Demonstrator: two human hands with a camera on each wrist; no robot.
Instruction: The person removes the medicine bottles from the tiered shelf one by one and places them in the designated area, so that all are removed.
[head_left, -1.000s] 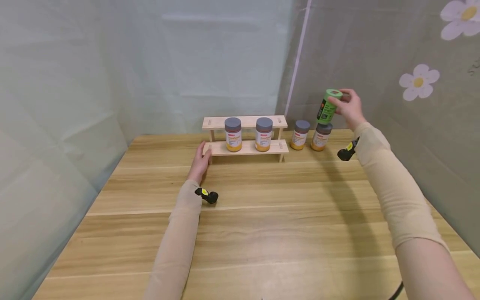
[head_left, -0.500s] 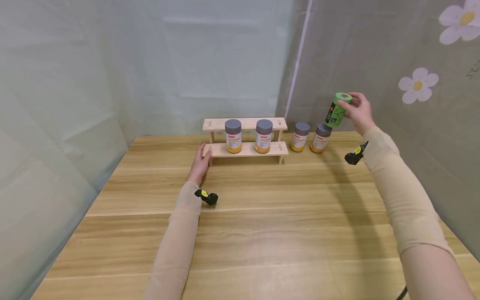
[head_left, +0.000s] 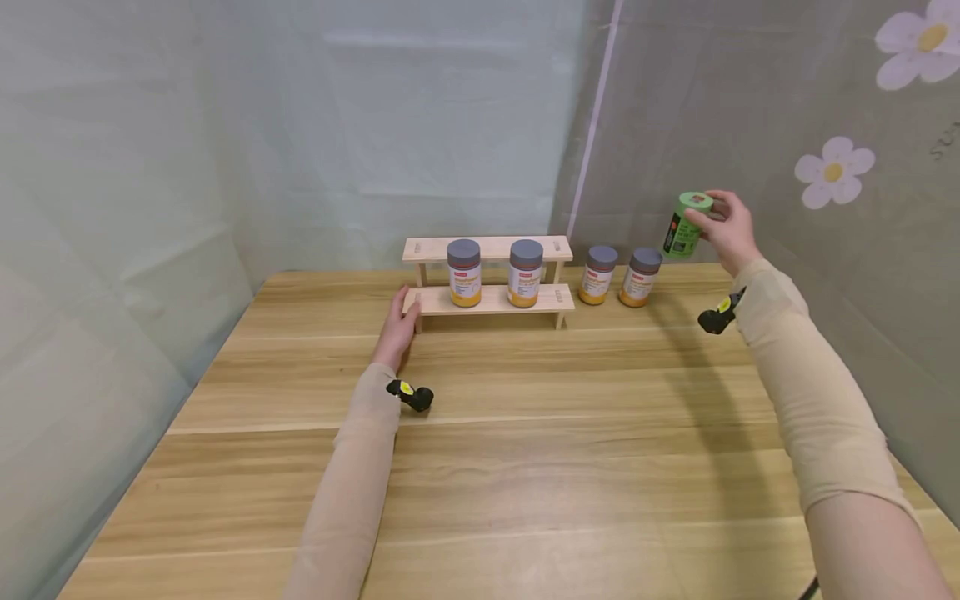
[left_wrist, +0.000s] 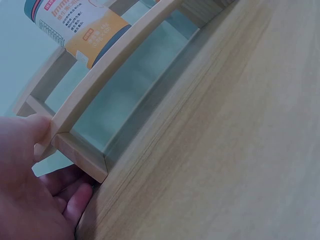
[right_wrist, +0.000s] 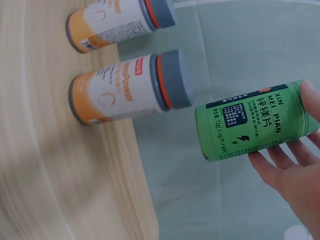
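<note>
My right hand [head_left: 729,227] grips a green supplement bottle [head_left: 686,225] near its top, thumb on one side and fingers on the other. The bottle hangs in the air, to the right of two grey-capped bottles, and its printed label faces the right wrist camera [right_wrist: 255,120]. My left hand [head_left: 397,329] holds the left end of a two-tier wooden shelf [head_left: 491,299]. In the left wrist view the thumb lies on the board's end, with fingers [left_wrist: 77,200] curled by the shelf's leg [left_wrist: 82,155]. Two grey-capped bottles, one left [head_left: 465,275] and one right [head_left: 524,275], stand on the lower tier.
On the table [head_left: 525,433], right of the shelf, stand two more grey-capped bottles, one nearer the shelf [head_left: 597,277] and one farther right [head_left: 640,279]. A pale cloth wall [head_left: 450,125] rises behind the table. A black cable [head_left: 809,588] shows at the lower right.
My right hand has carried the green bottle to the right and slightly down, away from above the rightmost grey-capped bottle. The left hand has stayed at the shelf's end.
</note>
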